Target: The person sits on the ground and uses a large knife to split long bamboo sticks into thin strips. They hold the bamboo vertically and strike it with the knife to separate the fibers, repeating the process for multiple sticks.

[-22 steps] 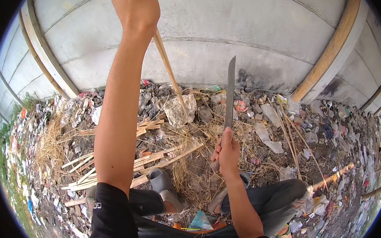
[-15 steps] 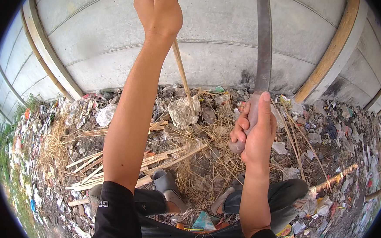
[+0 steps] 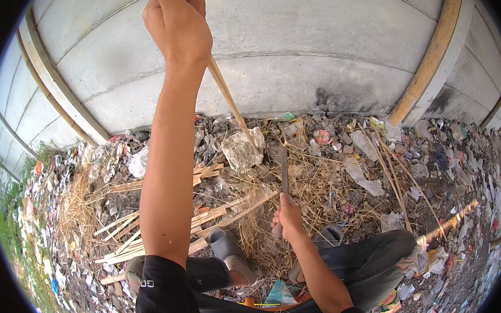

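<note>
My left hand (image 3: 181, 26) is raised at the top, closed round the upper part of a long, pale bamboo stick (image 3: 227, 95). The stick slants down to the right, its lower end resting at a rough whitish stone (image 3: 241, 151). In my right hand (image 3: 288, 217), low over the ground near my feet, is the handle of a machete (image 3: 285, 173). Its dark blade points away from me, just right of the stone and apart from the stick. The stick's upper end is hidden by my left hand or beyond the picture.
Split bamboo strips (image 3: 212, 214) lie in a pile left of my feet. More thin strips (image 3: 395, 180) are at the right. A concrete panel wall (image 3: 302, 56) with a bamboo pole (image 3: 431, 58) stands ahead. Litter and dry straw (image 3: 312, 186) cover the ground.
My right hand has swung the machete from high in front down to near the ground. My left hand has shifted left and a little up, tilting the stick more.
</note>
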`<state>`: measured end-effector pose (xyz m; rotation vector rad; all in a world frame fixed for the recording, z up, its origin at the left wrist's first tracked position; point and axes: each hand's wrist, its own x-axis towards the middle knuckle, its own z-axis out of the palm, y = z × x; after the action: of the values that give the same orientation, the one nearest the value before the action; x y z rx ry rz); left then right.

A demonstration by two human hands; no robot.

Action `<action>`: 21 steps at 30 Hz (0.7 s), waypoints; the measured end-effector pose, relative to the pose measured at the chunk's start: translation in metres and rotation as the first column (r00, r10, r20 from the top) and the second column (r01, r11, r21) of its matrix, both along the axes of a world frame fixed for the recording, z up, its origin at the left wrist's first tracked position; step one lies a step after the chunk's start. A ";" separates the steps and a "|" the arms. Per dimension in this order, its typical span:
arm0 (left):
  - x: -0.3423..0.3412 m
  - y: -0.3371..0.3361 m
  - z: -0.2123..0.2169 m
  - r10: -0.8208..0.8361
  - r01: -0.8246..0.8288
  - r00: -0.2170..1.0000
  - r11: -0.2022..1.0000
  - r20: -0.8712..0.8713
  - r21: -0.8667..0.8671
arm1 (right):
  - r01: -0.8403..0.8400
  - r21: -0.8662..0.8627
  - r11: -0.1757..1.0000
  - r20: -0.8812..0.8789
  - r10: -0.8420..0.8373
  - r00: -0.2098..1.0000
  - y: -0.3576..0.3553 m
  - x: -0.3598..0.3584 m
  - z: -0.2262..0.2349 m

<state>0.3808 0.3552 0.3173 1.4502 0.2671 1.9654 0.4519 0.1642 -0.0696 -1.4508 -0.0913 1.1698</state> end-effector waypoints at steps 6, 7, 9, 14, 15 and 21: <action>-0.012 0.002 0.002 -0.035 0.034 0.999 0.995 -0.006 -0.098 | 0.105 0.487 0.867 0.165 -0.210 0.964 0.002 0.044 0.165; -0.013 0.002 0.004 -0.044 0.042 0.999 0.994 -0.011 -0.101 | 0.116 0.589 0.800 0.141 -0.244 0.960 -0.003 0.038 0.194; -0.012 0.005 0.005 -0.048 0.049 0.999 0.992 0.005 -0.115 | 0.141 0.761 0.633 0.082 -0.310 0.947 -0.008 0.025 0.228; -0.015 0.007 0.008 -0.099 0.093 0.993 0.993 -0.065 -0.077 | -0.092 0.752 0.652 0.438 -0.390 0.810 -0.001 -0.014 0.135; -0.014 0.004 0.008 -0.103 0.097 0.991 0.993 -0.087 -0.070 | -0.239 0.514 0.824 0.566 -0.117 0.816 -0.001 -0.013 0.083; -0.030 0.005 0.004 -0.146 0.143 0.986 0.989 -0.084 -0.043 | -0.146 0.177 0.973 0.409 0.063 0.911 -0.014 0.038 0.125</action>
<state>0.3511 0.3606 0.3209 1.4913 0.2291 1.7756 0.4895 0.1505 0.0549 -1.4958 -0.5664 0.9008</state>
